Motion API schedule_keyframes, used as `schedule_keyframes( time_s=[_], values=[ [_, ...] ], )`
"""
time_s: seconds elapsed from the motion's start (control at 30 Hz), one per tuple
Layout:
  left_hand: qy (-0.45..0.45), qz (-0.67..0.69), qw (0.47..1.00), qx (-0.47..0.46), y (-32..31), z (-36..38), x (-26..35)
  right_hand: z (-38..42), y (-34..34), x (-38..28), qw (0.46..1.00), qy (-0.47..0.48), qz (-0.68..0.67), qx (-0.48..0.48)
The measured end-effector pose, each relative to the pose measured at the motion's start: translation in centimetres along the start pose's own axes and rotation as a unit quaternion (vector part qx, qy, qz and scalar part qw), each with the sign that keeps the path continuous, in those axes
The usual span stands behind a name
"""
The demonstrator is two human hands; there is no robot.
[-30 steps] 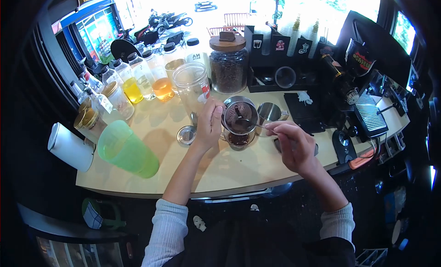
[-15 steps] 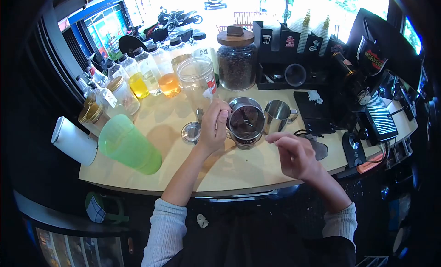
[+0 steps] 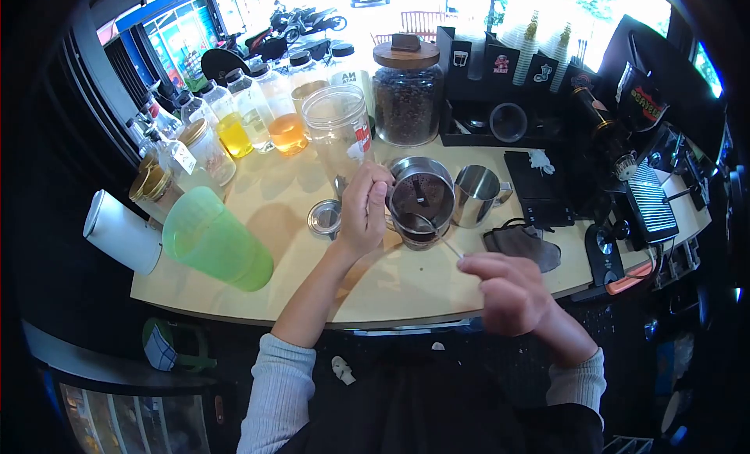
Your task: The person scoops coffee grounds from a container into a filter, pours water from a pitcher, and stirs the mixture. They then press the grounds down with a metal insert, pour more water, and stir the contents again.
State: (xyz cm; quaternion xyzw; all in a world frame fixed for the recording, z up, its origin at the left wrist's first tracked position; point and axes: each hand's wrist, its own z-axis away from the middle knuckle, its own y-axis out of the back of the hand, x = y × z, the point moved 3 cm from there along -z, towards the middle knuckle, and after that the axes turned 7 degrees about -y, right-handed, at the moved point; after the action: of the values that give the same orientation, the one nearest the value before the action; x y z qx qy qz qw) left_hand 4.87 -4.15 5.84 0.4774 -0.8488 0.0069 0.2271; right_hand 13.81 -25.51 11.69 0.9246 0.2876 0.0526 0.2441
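Far side: bright window (image 3: 578, 17). Below: pale wooden counter (image 3: 375, 298). Near side: dark floor (image 3: 391, 348).

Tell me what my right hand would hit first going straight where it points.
Probably the steel container that your left hand holds, with the spoon leading; depth is unclear, so it could be the glass vessel below instead.

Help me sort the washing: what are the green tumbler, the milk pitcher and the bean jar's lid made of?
The green tumbler looks like plastic, fairly smooth, since light glows through its colored wall. The milk pitcher seems stainless steel, polished, from its mirror-like highlights. The bean jar's lid looks like wood, from its warm brown tone; solid or veneered, I can't tell.
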Motion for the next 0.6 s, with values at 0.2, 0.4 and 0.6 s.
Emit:
schedule_keyframes(
  time_s=[0.2,0.4,0.6],
  values=[
    [0.004,0.001,1.000,0.016,0.0,-0.2,0.4,0.5,-0.3,0.8,0.998,-0.001,0.050,-0.039],
    [0.000,-0.004,1.000,0.013,0.2,0.0,0.1,0.0,-0.7,-0.1,0.996,0.032,0.032,-0.074],
    [0.011,0.003,1.000,0.014,0.2,-0.2,0.4,-0.1,-0.5,1.0,0.993,0.026,0.065,-0.096]
  ],
)
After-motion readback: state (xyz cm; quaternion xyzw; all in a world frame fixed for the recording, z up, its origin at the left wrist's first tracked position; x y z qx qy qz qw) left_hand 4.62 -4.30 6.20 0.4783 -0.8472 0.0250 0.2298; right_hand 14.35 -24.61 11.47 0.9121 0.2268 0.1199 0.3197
